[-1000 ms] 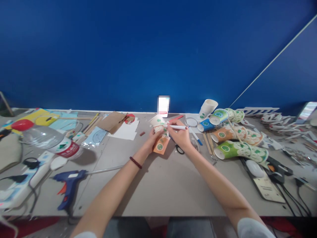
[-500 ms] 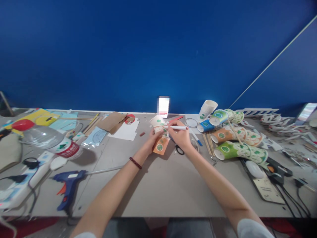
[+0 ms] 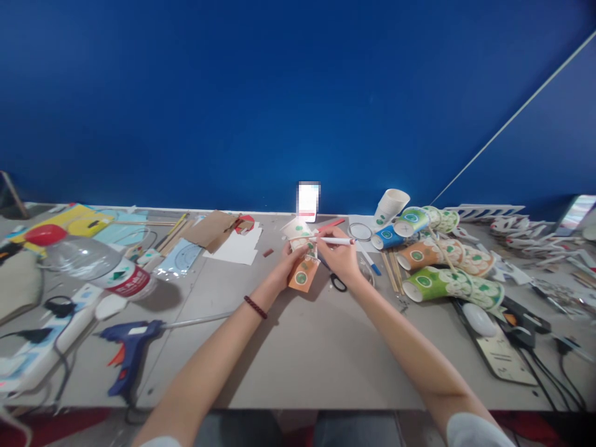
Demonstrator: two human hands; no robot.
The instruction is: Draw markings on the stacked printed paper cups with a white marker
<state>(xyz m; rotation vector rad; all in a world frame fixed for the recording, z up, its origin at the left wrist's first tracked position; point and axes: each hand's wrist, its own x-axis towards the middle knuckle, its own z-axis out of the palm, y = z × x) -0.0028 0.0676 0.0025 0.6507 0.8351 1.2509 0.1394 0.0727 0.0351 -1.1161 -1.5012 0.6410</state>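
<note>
In the middle of the head view, my left hand (image 3: 285, 266) is closed around a stack of paper cups (image 3: 303, 274), orange at the near end and white with green prints at the far end. My right hand (image 3: 341, 253) grips a white marker (image 3: 336, 240) with a red end, its tip side pointing left at the cups' white part. The tip itself is hidden by fingers and cups. Black-handled scissors (image 3: 338, 283) lie partly under my right hand. A phone (image 3: 308, 202) with a blurred screen stands behind the cups against the blue wall.
Paper cup stacks (image 3: 451, 288) lie at the right, near wooden sticks (image 3: 392, 272) and a blue-capped marker (image 3: 372, 264). On the left are a blue glue gun (image 3: 133, 347), a water bottle (image 3: 100, 264), a power strip (image 3: 51, 338) and cardboard (image 3: 213, 230).
Hardly anything differs. Both hands keep their hold on the cups and the marker, and the whole view has shifted very slightly.
</note>
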